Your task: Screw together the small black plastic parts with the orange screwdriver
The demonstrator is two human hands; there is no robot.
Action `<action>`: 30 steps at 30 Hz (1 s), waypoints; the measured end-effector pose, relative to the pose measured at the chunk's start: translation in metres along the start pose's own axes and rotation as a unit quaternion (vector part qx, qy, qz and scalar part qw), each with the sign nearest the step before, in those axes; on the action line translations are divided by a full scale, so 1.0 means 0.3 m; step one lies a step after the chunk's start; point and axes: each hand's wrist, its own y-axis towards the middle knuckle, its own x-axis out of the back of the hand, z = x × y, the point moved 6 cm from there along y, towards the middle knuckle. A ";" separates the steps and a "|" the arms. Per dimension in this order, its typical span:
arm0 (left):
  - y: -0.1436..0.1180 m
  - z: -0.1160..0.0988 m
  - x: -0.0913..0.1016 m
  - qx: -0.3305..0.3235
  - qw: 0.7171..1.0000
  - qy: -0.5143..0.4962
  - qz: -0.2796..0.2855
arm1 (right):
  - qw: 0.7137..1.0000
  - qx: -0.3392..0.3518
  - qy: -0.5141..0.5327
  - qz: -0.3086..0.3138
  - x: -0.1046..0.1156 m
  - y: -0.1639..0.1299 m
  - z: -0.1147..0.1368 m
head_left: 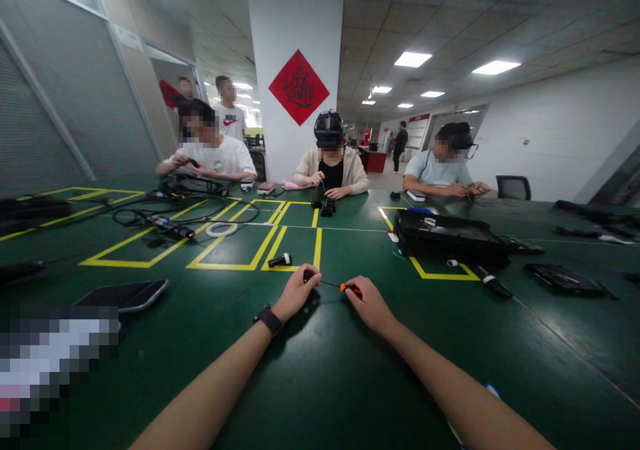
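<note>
In the middle of the green table, my right hand (369,303) is closed round the handle of a screwdriver (343,288) with an orange and black grip. Its thin shaft points left, to a small black part (309,275) pinched in my left hand (295,291). My fingers cover most of that part, and I cannot tell whether the tip sits in it. A dark watch is on my left wrist. Just beyond my left hand lies a small black piece (280,261) with a white band.
A black tray (445,233) stands at the right, beside a black cylinder (494,282) and a flat dark device (570,280). Cables and a white ring (221,229) lie at the left, near a dark tablet-like object (125,297). Several people sit or stand beyond the table.
</note>
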 end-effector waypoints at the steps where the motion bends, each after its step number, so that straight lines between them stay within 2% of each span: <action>1: 0.000 -0.001 -0.001 0.002 1.000 -0.003 0.000 | 1.000 0.001 -0.002 0.000 0.000 0.000 0.000; 15: -0.001 0.010 0.002 0.037 0.997 -0.066 -0.013 | 1.000 -0.010 0.016 0.006 0.001 -0.006 0.005; 21: -0.007 0.020 0.006 0.076 0.990 -0.119 -0.014 | 1.000 -0.009 0.021 0.010 -0.004 -0.006 0.003; 26: 0.001 0.051 0.025 0.106 0.969 -0.215 -0.059 | 0.999 -0.025 0.030 -0.010 0.000 -0.004 -0.012; 30: 0.004 0.062 0.029 0.108 0.963 -0.236 -0.074 | 0.999 -0.025 0.035 -0.011 0.000 -0.002 -0.013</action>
